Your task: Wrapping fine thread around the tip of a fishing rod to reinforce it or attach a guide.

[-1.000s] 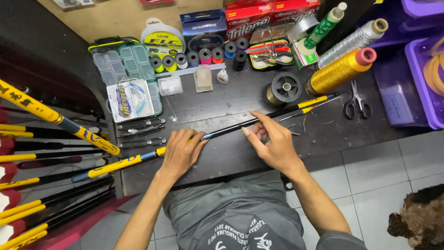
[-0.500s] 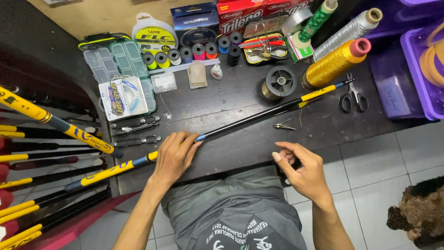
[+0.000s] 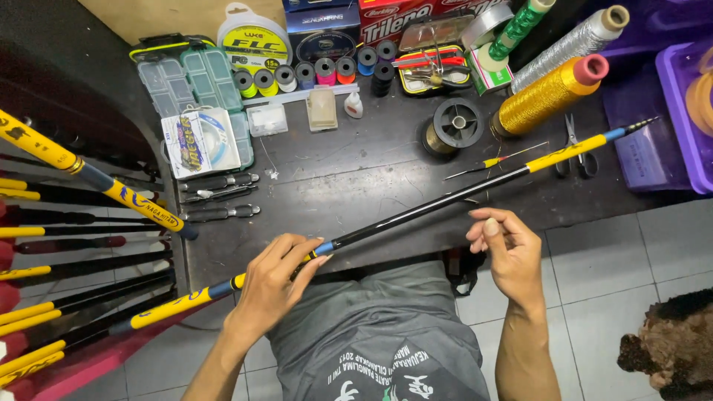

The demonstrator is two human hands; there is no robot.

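Lifted now, left hand (image 3: 275, 278) grips rod (image 3: 445, 202) below red boxes (image 3: 416, 15).

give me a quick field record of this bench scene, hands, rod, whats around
setting: dark worktable seen from above, tiled floor beside it
left hand: left hand grips the black, yellow and blue fishing rod
right hand: right hand off the rod, fingers pinched, holds nothing I can make out
rod: lies slanted across the table, tip toward the scissors
near rod: gold thread cone, dark line spool, small yellow-tipped float
back row: small coloured thread spools, clear tackle box
left side: more yellow and black rods
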